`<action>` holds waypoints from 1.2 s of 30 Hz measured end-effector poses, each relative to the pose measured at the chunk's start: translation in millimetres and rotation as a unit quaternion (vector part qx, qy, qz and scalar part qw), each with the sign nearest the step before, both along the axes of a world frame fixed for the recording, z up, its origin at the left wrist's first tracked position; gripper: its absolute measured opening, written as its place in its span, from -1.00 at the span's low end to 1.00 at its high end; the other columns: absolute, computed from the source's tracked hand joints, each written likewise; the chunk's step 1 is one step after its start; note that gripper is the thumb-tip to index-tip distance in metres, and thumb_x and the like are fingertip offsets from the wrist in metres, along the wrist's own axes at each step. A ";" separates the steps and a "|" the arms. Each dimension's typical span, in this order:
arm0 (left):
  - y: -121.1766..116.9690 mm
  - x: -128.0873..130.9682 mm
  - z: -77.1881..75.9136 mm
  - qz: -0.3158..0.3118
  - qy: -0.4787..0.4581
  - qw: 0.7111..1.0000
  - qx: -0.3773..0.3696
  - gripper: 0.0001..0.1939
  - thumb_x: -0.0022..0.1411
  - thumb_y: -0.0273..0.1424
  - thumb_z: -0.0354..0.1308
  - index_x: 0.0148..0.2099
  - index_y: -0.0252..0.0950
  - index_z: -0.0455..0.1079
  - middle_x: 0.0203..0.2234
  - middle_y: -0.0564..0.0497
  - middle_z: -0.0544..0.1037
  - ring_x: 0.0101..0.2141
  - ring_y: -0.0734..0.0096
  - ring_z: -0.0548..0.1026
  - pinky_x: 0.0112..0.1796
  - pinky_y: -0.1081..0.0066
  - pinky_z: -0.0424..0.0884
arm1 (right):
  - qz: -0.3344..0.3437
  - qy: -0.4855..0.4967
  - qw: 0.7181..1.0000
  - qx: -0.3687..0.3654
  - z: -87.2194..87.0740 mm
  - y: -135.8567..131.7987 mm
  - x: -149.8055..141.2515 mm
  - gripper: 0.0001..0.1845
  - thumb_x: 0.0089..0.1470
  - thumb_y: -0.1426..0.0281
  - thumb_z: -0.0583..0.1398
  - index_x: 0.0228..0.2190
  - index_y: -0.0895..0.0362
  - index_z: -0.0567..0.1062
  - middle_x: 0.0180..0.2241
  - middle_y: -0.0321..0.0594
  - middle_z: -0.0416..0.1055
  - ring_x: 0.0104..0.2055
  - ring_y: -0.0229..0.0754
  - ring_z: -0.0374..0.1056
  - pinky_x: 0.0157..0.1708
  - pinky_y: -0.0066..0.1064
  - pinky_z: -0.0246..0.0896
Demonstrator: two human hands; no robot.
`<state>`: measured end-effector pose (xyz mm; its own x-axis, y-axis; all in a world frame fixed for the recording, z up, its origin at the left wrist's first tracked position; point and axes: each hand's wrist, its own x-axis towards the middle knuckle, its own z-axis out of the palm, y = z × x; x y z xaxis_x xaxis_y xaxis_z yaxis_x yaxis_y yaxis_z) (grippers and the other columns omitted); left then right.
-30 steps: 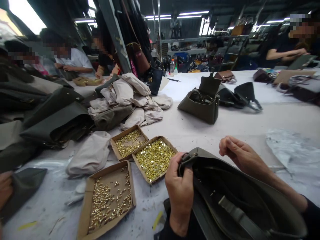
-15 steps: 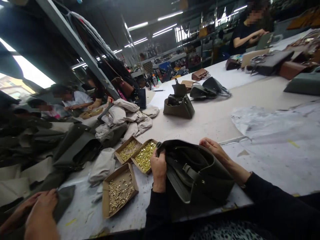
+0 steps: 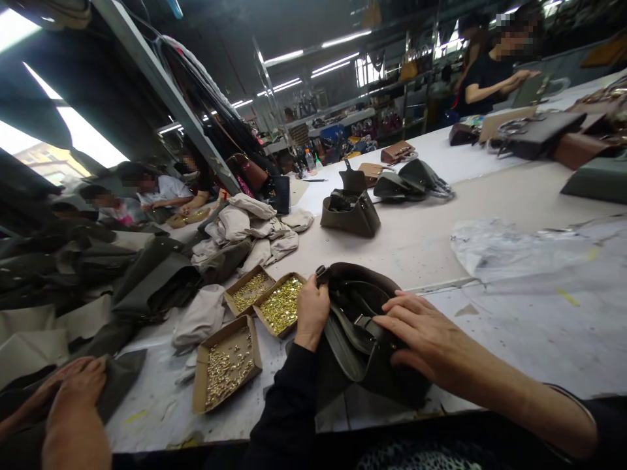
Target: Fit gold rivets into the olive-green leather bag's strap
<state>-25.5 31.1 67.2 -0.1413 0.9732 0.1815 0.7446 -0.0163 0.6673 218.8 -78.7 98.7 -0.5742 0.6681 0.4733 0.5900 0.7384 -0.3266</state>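
Note:
A dark olive handbag (image 3: 392,382) stands tilted at the table's front edge with its mouth open towards me. My left hand (image 3: 312,312) is closed on the left end of its rim, beside a small buckle. Over the right side of the opening, my right hand (image 3: 421,333) has its fingers stretched out and the thumb apart. Those fingertips lie by a short strap tab (image 3: 363,322) inside the bag; whether they touch it I cannot tell. Left of the bag are cardboard trays of gold-coloured metal fittings (image 3: 281,303) and small studs (image 3: 228,372).
At lower left, a co-worker's hands (image 3: 81,391) rest on olive material. Behind the trays lies a heap of beige cloth pieces (image 3: 240,225). Another olive bag (image 3: 350,215) stands farther back. Clear plastic sheeting (image 3: 509,251) lies at right. More people sit or stand around the table.
My right hand has moved from the bag's far right rim to over its opening, fingers now extended. My left hand keeps its hold, and the bag has shifted slightly.

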 end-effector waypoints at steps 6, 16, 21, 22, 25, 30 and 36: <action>3.1 -8.5 1.2 -0.012 0.005 1.000 -0.027 -0.83 0.37 -0.40 0.12 -0.13 -0.29 0.54 -0.37 -0.11 0.63 -0.28 0.09 0.58 -0.28 0.37 0.31 | -0.056 0.133 0.985 0.091 -45.2 -40.1 30.0 -0.80 0.31 0.64 0.20 -0.13 0.13 0.47 -0.16 -0.17 0.47 0.09 0.03 0.29 0.24 0.00 0.16; -0.5 -11.9 -8.1 -0.068 -0.048 0.996 -0.012 -0.79 0.32 -0.30 0.09 -0.23 -0.28 0.50 -0.41 -0.04 0.59 -0.32 0.16 0.51 -0.25 0.36 0.31 | -0.057 0.125 0.962 0.235 -77.0 -63.5 31.6 -0.72 0.21 0.75 0.21 -0.27 0.13 0.55 -0.10 -0.20 0.52 0.02 -0.07 0.34 0.09 -0.17 0.42; -7.6 -12.4 -5.9 -0.062 -0.043 0.997 0.000 -0.81 0.33 -0.33 0.10 -0.22 -0.28 0.51 -0.40 -0.04 0.60 -0.32 0.18 0.52 -0.26 0.37 0.32 | -0.061 0.138 0.971 0.185 -82.7 -65.7 33.3 -0.63 0.19 0.72 0.15 -0.20 0.02 0.54 -0.03 -0.25 0.50 0.08 -0.03 0.38 0.08 -0.09 0.49; -9.1 -11.8 -4.8 -0.067 -0.042 0.997 -0.002 -0.81 0.33 -0.34 0.09 -0.23 -0.28 0.52 -0.41 -0.04 0.60 -0.32 0.19 0.52 -0.26 0.38 0.33 | -0.067 0.157 0.972 0.162 -85.6 -64.8 35.5 -0.59 0.18 0.72 0.14 -0.15 -0.02 0.54 0.02 -0.24 0.47 0.12 0.03 0.38 0.06 -0.02 0.50; -13.6 -11.1 -0.5 -0.094 -0.041 0.995 -0.016 -0.80 0.36 -0.33 0.11 -0.21 -0.25 0.54 -0.41 -0.02 0.62 -0.33 0.20 0.56 -0.26 0.38 0.37 | -0.114 0.236 0.960 0.102 -93.8 -54.2 43.9 -0.48 0.18 0.64 0.16 0.01 -0.18 0.50 0.17 -0.16 0.36 0.24 0.22 0.31 0.04 0.21 0.48; -31.9 -15.1 15.5 -0.155 -0.048 0.986 -0.033 -0.63 0.28 -0.40 0.21 0.13 -0.16 0.51 -0.15 0.00 0.68 -0.15 0.19 0.62 -0.11 0.36 0.45 | -0.206 0.314 0.926 0.033 -106.8 -17.3 63.2 -0.59 0.20 0.33 0.23 0.04 -0.32 0.51 0.30 -0.06 0.24 0.29 0.45 0.19 0.00 0.53 0.30; -47.7 -14.2 42.5 -0.191 0.043 0.976 -0.097 -0.50 0.23 -0.21 0.27 0.21 -0.08 0.49 -0.13 -0.02 0.66 -0.15 0.09 0.60 -0.07 0.26 0.48 | -0.180 0.363 0.909 0.099 -115.7 21.6 78.6 -0.58 0.05 0.23 0.32 -0.02 -0.34 0.59 0.16 0.02 0.42 0.07 0.50 0.40 -0.25 0.47 0.37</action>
